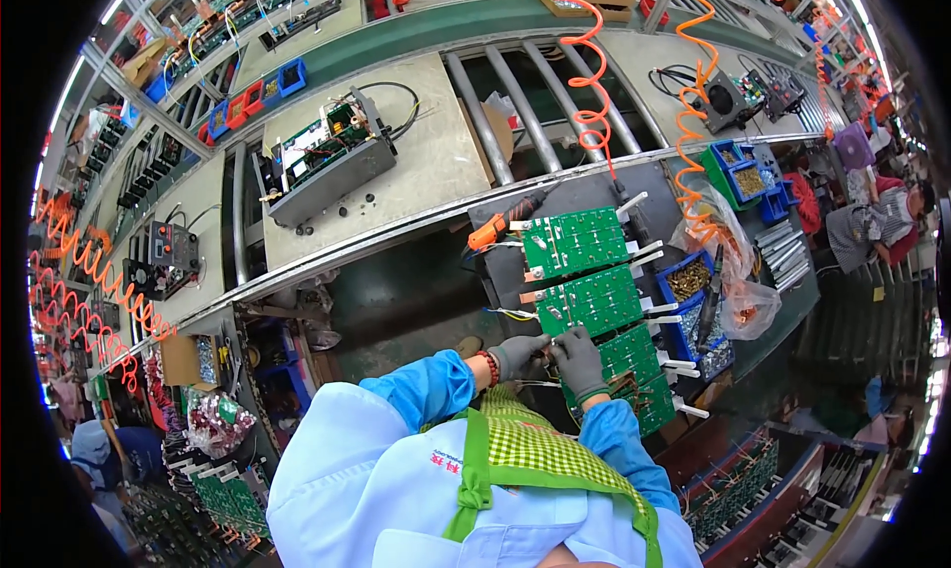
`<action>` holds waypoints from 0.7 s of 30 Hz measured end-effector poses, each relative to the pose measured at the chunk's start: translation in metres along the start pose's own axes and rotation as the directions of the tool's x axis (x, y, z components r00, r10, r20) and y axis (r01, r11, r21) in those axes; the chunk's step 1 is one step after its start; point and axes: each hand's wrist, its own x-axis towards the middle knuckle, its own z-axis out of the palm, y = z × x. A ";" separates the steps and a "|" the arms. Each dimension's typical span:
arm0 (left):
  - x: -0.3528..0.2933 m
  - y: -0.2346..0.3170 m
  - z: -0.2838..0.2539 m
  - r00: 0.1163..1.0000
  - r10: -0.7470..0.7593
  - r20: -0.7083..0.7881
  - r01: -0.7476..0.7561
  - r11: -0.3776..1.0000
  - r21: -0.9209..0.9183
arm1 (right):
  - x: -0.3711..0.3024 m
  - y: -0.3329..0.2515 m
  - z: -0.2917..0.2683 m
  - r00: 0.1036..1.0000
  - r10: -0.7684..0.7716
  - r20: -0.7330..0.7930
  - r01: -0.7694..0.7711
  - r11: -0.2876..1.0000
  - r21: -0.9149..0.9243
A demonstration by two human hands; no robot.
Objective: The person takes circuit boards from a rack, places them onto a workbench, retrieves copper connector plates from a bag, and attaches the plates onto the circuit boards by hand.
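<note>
Fingers of the left hand and right hand bunch together at the left end of a green board, grip unclear. It stretches rightward lengthwise, right hand nearer; matching boards lie beyond.

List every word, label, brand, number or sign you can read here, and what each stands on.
Pale-blue cloth work jacket: small red printed characters on the chest; I won't copy their wording out.
Green rectangular circuit boards near the gloved hands: any lettering is too small to read.
Black boxy device at left: any panel marks are too small and blurred to read.
</note>
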 end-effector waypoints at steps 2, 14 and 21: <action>0.002 -0.001 -0.005 1.000 -0.026 0.002 0.026 0.999 0.034 | 0.002 -0.002 0.002 0.998 0.049 0.032 -0.048 0.998 -0.040; -0.001 -0.004 0.005 0.998 0.018 -0.064 -0.018 1.000 0.009 | -0.014 0.001 -0.010 0.989 0.077 0.126 -0.067 0.995 -0.081; -0.005 -0.004 0.003 0.999 0.033 -0.038 -0.033 0.999 0.008 | -0.018 0.005 -0.005 0.994 -0.108 -0.009 0.107 0.992 -0.073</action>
